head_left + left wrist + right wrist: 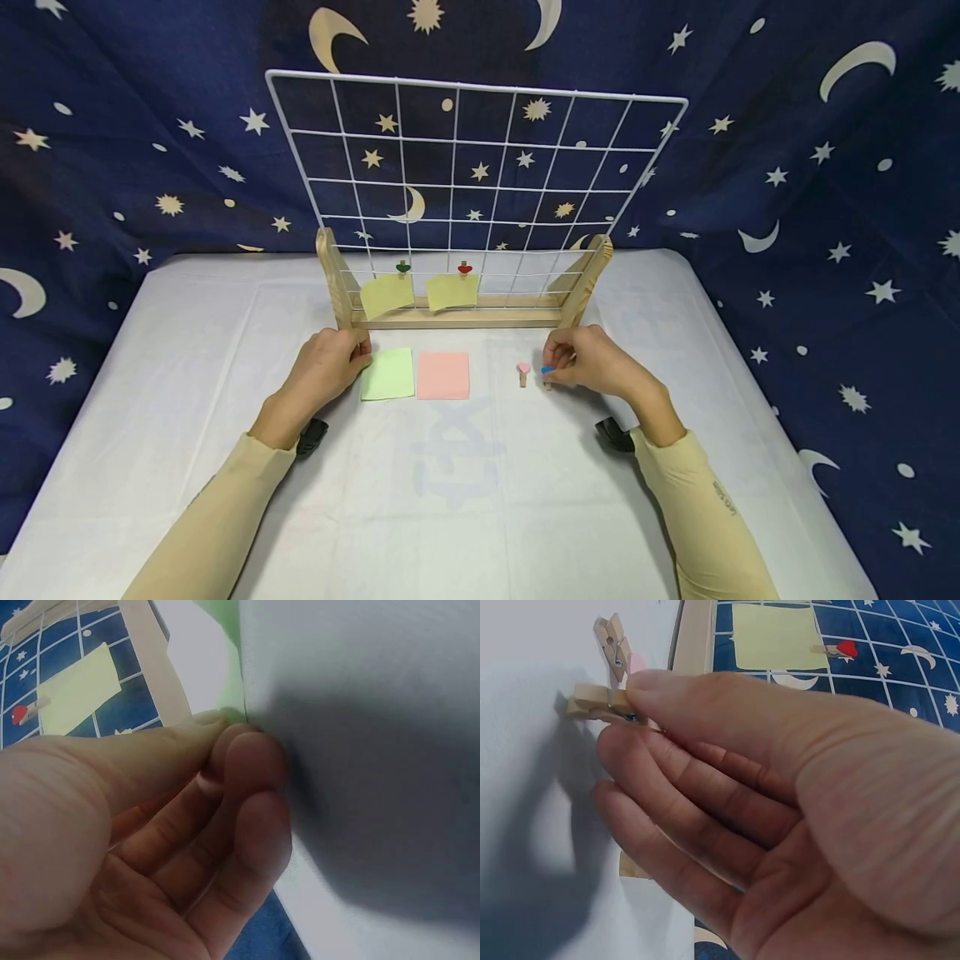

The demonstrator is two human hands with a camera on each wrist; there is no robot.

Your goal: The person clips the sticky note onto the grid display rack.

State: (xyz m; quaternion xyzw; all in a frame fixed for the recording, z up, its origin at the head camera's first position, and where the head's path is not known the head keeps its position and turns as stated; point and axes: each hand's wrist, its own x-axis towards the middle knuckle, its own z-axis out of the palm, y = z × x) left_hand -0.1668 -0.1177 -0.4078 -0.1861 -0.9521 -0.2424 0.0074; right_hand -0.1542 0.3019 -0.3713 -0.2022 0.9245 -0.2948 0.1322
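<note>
My left hand pinches the left edge of a light green paper note between thumb and fingertips. A pink paper note lies flat just to its right. Farther right, my right hand pinches a small wooden clothespin with a blue top, close to the tabletop. Beside it lies another small clothespin with a pink heart; the right wrist view shows its wooden legs and spring. Behind the hands, two yellow notes hang on a white wire grid.
A green-heart clip and a red-heart clip hold the yellow notes. The grid leans back in a wooden stand on a white-covered table. Dark blue cloth with moons and stars hangs behind.
</note>
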